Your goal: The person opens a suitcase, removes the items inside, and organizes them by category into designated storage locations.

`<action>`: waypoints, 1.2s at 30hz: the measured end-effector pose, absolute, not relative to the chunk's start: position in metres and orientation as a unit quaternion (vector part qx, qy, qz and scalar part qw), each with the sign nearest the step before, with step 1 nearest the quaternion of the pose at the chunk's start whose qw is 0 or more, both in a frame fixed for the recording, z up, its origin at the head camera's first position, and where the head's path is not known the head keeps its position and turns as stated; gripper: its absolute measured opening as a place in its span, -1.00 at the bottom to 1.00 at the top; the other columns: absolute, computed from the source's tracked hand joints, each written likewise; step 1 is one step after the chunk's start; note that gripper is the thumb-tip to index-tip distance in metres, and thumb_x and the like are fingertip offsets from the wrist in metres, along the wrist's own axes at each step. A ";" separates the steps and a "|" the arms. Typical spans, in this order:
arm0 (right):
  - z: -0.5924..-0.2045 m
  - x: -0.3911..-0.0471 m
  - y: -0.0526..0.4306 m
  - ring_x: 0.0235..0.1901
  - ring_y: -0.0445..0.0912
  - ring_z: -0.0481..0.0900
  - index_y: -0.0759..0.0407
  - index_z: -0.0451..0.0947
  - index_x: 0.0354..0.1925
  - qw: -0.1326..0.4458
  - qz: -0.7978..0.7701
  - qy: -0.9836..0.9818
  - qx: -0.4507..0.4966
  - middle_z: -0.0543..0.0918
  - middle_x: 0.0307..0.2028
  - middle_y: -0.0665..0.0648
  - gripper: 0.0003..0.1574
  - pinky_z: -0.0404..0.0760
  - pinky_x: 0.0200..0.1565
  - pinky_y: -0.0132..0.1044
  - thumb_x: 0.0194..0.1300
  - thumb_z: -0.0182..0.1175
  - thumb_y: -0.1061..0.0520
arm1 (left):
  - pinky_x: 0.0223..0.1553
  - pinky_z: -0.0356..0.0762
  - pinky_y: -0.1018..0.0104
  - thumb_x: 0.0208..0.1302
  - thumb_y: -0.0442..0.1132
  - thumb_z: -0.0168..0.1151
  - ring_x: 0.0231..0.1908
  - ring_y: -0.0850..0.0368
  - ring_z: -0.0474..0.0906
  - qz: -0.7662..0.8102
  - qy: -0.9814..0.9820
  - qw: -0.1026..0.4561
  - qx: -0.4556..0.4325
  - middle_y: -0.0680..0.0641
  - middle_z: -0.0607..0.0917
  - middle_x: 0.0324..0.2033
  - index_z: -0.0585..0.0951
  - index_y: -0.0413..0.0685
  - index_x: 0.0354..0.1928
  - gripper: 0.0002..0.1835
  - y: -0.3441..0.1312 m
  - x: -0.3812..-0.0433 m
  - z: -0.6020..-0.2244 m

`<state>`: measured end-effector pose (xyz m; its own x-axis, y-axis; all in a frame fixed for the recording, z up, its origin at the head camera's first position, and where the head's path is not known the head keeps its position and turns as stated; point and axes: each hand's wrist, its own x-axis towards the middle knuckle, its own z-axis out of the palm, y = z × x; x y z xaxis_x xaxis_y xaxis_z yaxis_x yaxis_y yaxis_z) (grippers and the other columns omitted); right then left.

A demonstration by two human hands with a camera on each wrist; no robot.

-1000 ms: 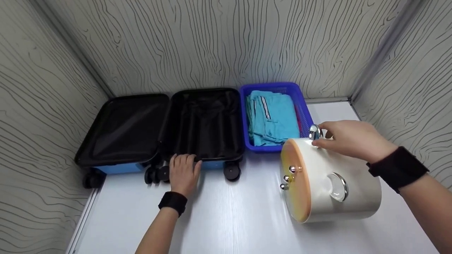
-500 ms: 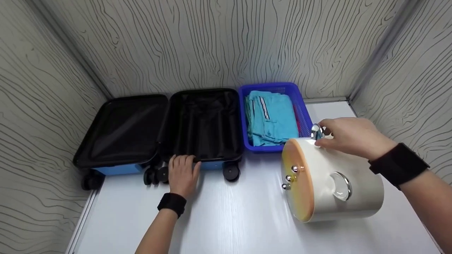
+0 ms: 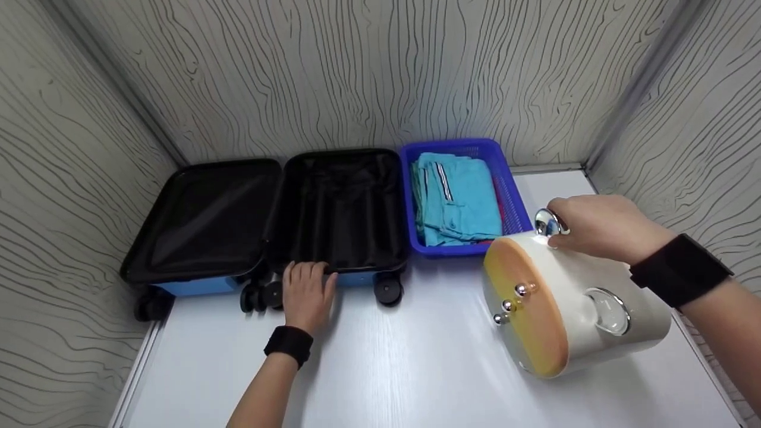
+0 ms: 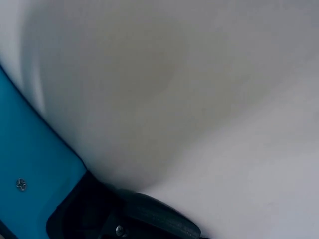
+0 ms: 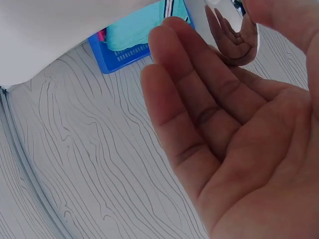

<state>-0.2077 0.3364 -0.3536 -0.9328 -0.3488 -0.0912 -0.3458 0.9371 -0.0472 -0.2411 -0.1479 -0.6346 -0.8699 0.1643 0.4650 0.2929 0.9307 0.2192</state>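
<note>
My right hand (image 3: 606,229) pinches the shiny chrome handle (image 3: 548,222) on top of a white, rounded case (image 3: 571,273). The case's orange-to-yellow front (image 3: 535,321) carries three chrome balls and faces left, angled towards me. In the right wrist view, the other fingers (image 5: 172,94) of that hand stay extended beside the case, and the handle (image 5: 232,37) mirrors the hand. With fingers laid flat over its front edge, my left hand (image 3: 306,297) rests on an opened blue suitcase (image 3: 351,220) with a black lining. The left wrist view holds only the suitcase's blue side (image 4: 40,154), not the hand.
A blue plastic basket (image 3: 517,190) stands right of the suitcase, holding folded turquoise clothing (image 3: 469,205). The suitcase's other half (image 3: 208,220) lies flat at left. Black wheels (image 3: 389,289) stick out in front. Wood-patterned walls (image 3: 368,71) enclose the white table (image 3: 380,368).
My right hand has moved the white case slightly to the right and turned it, so its coloured front faces me more. My left hand has stayed on the suitcase edge.
</note>
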 end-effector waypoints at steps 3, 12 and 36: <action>-0.353 -0.208 0.340 -0.54 -0.08 0.43 0.04 0.48 -0.39 0.050 -0.010 0.983 -0.175 0.46 -0.57 -0.06 -0.72 0.40 -0.59 -0.07 0.09 0.44 0.08 | 0.44 0.05 -0.09 0.58 0.13 -0.02 0.13 -0.18 0.45 -0.144 -0.952 0.242 -0.123 -0.17 0.62 -0.03 0.61 -0.12 0.10 -0.52 -0.148 -0.242 -0.636; -0.354 -0.212 0.356 -0.56 -0.02 0.44 0.22 0.47 -0.30 0.052 -0.002 0.982 -0.182 0.45 -0.57 0.02 -0.70 0.47 -0.56 -0.01 -0.01 0.37 0.29 | 0.42 0.11 -0.11 0.56 0.12 0.01 0.09 -0.19 0.47 -0.148 -0.944 0.267 -0.124 -0.18 0.62 -0.08 0.62 -0.14 0.07 -0.53 -0.148 -0.241 -0.637; -0.373 -0.237 0.381 -0.38 0.22 0.52 0.30 0.39 -0.28 -0.033 0.057 0.982 -0.179 0.58 -0.51 0.18 -0.67 0.57 -0.46 0.16 0.08 0.25 0.56 | 0.43 0.08 -0.09 0.55 0.12 0.04 0.09 -0.20 0.45 -0.148 -0.951 0.249 -0.107 -0.19 0.60 -0.08 0.62 -0.12 0.05 -0.55 -0.145 -0.241 -0.637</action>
<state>-0.2371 0.3814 -0.3730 -0.9341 -0.3542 0.0440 -0.3468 0.9298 0.1238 -0.2414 -0.1448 -0.6374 -0.8533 0.1302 0.5049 0.2770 0.9336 0.2275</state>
